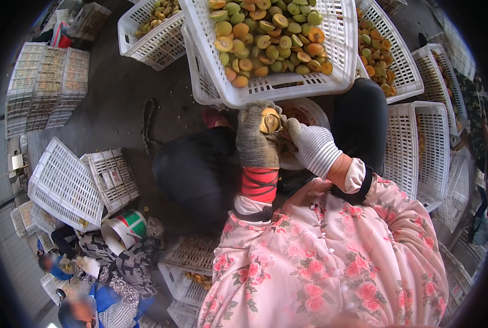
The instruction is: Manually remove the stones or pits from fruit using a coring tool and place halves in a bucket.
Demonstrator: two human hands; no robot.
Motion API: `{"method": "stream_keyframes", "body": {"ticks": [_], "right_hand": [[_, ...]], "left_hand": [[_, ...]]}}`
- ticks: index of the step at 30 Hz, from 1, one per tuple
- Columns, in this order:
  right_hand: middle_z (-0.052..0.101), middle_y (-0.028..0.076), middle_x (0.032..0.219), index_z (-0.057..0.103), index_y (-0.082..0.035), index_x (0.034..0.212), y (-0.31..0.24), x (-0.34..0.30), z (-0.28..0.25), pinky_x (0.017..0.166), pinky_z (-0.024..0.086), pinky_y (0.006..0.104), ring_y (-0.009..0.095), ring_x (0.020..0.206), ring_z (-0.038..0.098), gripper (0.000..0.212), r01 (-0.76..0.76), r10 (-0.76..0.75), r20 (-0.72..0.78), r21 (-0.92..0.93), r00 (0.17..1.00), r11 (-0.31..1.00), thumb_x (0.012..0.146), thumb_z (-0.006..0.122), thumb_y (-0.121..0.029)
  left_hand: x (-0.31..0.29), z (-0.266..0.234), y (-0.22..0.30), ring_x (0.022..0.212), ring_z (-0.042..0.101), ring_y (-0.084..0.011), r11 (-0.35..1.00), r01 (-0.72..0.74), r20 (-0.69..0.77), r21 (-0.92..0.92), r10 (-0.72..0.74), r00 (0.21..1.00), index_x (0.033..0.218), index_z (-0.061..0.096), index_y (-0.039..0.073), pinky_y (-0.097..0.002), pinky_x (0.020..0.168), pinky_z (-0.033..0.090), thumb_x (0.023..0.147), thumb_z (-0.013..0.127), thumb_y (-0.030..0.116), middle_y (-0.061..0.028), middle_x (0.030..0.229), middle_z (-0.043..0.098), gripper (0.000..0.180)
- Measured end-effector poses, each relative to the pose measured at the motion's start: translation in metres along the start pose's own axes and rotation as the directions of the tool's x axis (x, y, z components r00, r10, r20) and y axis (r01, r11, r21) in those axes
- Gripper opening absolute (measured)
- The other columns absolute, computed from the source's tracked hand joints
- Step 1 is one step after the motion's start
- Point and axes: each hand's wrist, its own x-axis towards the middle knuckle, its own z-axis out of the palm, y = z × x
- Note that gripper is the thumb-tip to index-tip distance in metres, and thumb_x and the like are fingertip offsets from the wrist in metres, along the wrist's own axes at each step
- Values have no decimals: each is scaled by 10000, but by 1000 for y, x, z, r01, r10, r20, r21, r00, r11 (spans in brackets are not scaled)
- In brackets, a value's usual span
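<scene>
My left hand (257, 136), in a worn grey knit glove, is closed around a halved apricot-like fruit (267, 116) with its cut yellow face showing. A thin dark metal loop (277, 127) lies against that face. My right hand (314, 145), in a grey-and-white striped glove, is closed beside it on what looks like the loop tool's handle, mostly hidden by the fingers. Just beyond both hands stands a white plastic crate (279, 94) heaped with green and orange fruit halves (271, 41). Partly beneath my hands is a white round tub (321, 116) with orange-brown bits inside.
More white crates of fruit stand at the far left (155, 52) and far right (413, 82). Crates also stack at the right (402, 147) and left (63, 180). At lower left, other people sit near a white bucket (112, 235). My dark-clad knees flank the tub.
</scene>
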Motion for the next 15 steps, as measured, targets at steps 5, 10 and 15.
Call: {"method": "stream_keyframes", "body": {"ticks": [5, 10, 15], "right_hand": [[616, 216, 860, 456, -15, 1104, 4, 3, 13, 661, 499, 425, 418, 808, 603, 392, 20, -53, 74, 392, 996, 920, 771, 642, -106], [609, 218, 858, 468, -11, 1088, 24, 4, 10, 691, 498, 401, 408, 842, 606, 357, 611, -595, -196, 26, 780, 792, 787, 638, -102], [592, 171, 801, 489, -30, 1025, 6, 1, -4, 691, 483, 362, 332, 814, 629, 277, -35, -16, 238, 207, 971, 978, 809, 642, -110]], "left_hand": [[4, -6, -8, 792, 601, -186, 998, 24, -107, -50, -30, 994, 975, 542, 20, -299, 716, 506, 913, 496, 159, -93, 858, 602, 160], [-1, 8, 3, 782, 600, -181, 971, 125, -56, -205, -139, 989, 997, 548, 23, -283, 711, 498, 944, 477, 299, -87, 861, 606, 291], [6, -12, -12, 727, 608, -184, 989, 128, -26, -80, -131, 991, 923, 585, 28, -301, 678, 502, 961, 439, 322, -80, 796, 613, 330]]}}
